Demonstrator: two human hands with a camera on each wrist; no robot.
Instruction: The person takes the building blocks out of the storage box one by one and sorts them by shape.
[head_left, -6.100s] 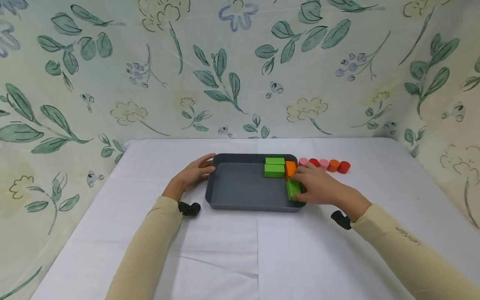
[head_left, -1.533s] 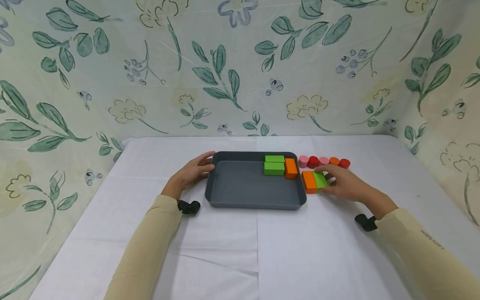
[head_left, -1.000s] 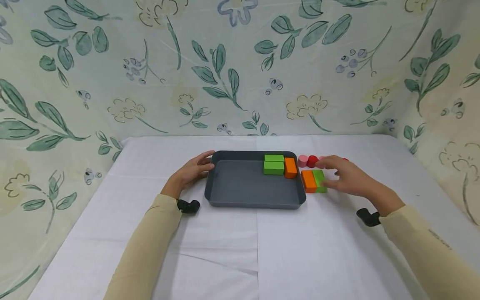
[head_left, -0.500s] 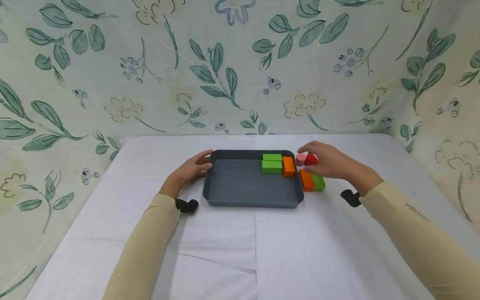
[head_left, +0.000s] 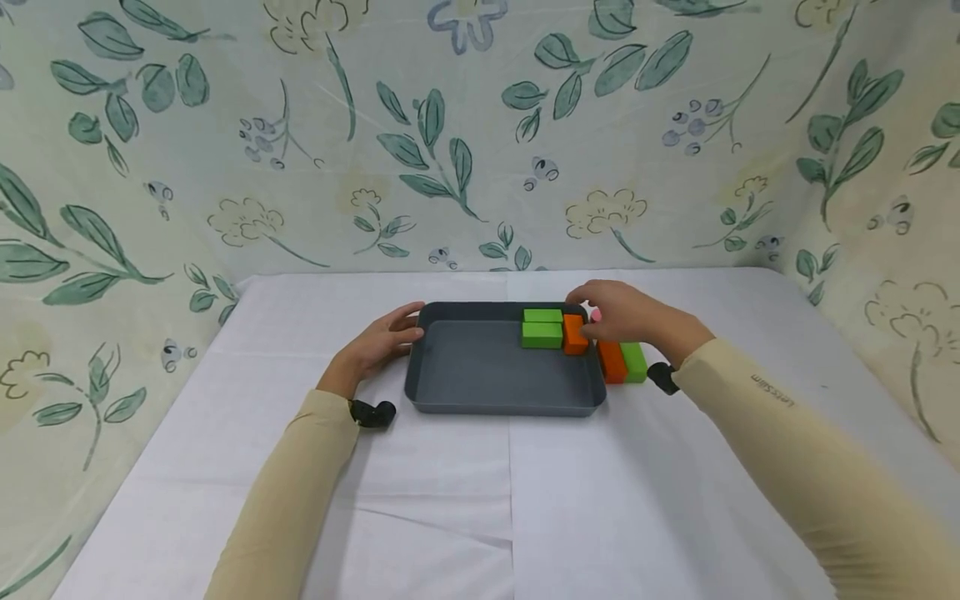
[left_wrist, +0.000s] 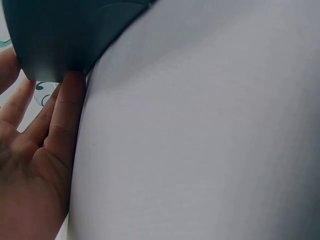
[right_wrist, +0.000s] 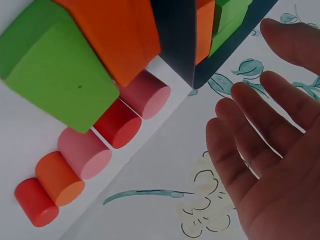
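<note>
My left hand (head_left: pixel 380 340) rests its fingers against the left end of the dark grey tray (head_left: pixel 480 375); in the left wrist view, the fingertips (left_wrist: pixel 74 82) touch the tray wall. My right hand (head_left: pixel 626 315) hovers over the tray's back right corner, close to an orange block (head_left: pixel 574 335). Its fingers are spread and hold nothing in the right wrist view. Two green blocks (head_left: pixel 542 335) lie left of that orange block inside the tray. Outside, against the tray's right side, a second orange block (head_left: pixel 612 363) touches another green block (head_left: pixel 633 363).
Right of the tray, a row of small cylinders shows in the right wrist view: pink (right_wrist: pixel 145 94), red (right_wrist: pixel 118 124), pink (right_wrist: pixel 85 152), orange (right_wrist: pixel 60 179) and red (right_wrist: pixel 36 202). My right hand mostly covers them in the head view. White cloth (head_left: pixel 442 500) covers the table.
Earlier my right hand held a green block inside the tray; that block now stands outside beside an orange one, released. The right hand has since moved left over the cylinders. The left hand stays put.
</note>
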